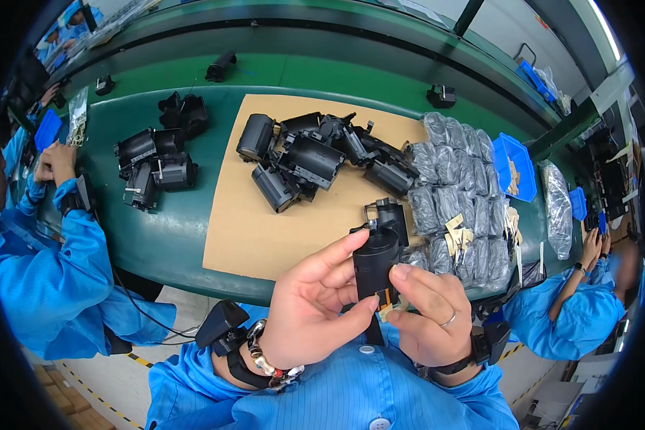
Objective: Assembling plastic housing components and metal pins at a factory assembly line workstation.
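Close in front of my body I hold a black cylindrical plastic housing [375,259] with an orange-marked strip near its lower end. My left hand [309,304] wraps round its left side, thumb low and forefinger near the top. The fingers of my right hand [431,312] press against its right side and lower end; a small pale piece shows by the fingertips. Just beyond, another black housing [390,215] rests on the cardboard sheet [226,244]. Farther off on that sheet lies a loose pile of similar black housings [312,158].
Rows of grey plastic-wrapped packs [459,201] fill the sheet's right side, with pale tags on some. Beyond them stands a blue bin [514,168]. More black housings [158,165] lie on the green table at left. A co-worker in blue [50,272] sits left, another [570,308] right.
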